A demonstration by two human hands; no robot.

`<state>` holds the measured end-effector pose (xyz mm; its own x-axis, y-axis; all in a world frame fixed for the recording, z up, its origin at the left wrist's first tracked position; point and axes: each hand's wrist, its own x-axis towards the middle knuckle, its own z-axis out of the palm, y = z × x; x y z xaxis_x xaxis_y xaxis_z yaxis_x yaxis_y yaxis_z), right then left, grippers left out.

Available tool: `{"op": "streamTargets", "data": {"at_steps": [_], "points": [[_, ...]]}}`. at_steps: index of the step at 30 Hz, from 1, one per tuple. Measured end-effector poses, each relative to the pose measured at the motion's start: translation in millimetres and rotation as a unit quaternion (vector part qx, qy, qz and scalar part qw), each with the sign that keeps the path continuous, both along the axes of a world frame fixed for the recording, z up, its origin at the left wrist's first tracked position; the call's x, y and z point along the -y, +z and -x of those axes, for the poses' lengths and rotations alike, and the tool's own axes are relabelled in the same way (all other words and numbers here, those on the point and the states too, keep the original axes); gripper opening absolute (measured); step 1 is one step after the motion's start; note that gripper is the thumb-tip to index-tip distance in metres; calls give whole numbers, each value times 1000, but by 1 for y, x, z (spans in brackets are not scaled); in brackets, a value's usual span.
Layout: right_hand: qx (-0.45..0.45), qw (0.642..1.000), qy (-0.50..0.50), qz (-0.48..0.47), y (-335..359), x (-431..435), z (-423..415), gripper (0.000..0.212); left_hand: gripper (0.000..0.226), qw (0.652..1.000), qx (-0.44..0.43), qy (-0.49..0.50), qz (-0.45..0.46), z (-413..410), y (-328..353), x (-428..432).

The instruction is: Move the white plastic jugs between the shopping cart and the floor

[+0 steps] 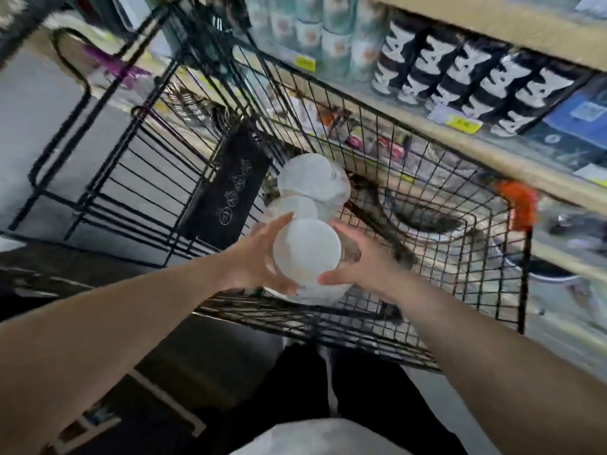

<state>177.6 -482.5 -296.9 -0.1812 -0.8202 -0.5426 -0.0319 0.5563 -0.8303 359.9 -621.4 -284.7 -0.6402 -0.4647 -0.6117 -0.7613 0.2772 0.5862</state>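
Head view looks steeply down, close, over both forearms into the wire cart [427,178]

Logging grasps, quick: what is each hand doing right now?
Left hand: holds the front jug, fingers curved round its left side.
Right hand: holds the same jug from the right.

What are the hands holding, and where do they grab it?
A white plastic jug, by its opposite sides: the left hand on its left, the right hand on its right.
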Motion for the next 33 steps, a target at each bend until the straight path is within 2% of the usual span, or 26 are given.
{"op": "streamTargets", "data": {"at_steps": [7, 13, 16, 18, 20, 23, 27, 30, 33], "points": [[26, 998, -13, -59, -62, 32, -35, 110, 129, 997, 39, -64, -4, -16, -75, 43], [16, 997, 7, -74, -101, 47, -53, 97, 130, 997, 46, -60, -27, -35, -122, 58], [4, 996, 30, -82, -110, 54, -56, 88, 118, 996, 52, -67, -17, -39, -132, 63], [-40, 992, 82, -86, -112, 55, -58, 83, 109, 993, 68, -95, -1, -39, -136, 65], [-53, 990, 88, -96, -114, 54, -57, 82, 107, 989, 89, -117, 11, -36, -137, 65], [-55, 990, 44, -123, -106, 49, -55, 77, 102, 992, 101, -77, -20, -31, -123, 59], [-22, 994, -60, -92, -62, 35, -40, 59, 77, 998, 60, -5, -16, -16, -84, 37], [-76, 986, -131, -64, -15, 11, -23, 44, 49, 999, -12, 36, -14, 5, -45, 9], [-128, 969, -206, -48, 23, -29, -4, 37, 35, 996, -78, 51, -17, 36, -7, -23]]}}
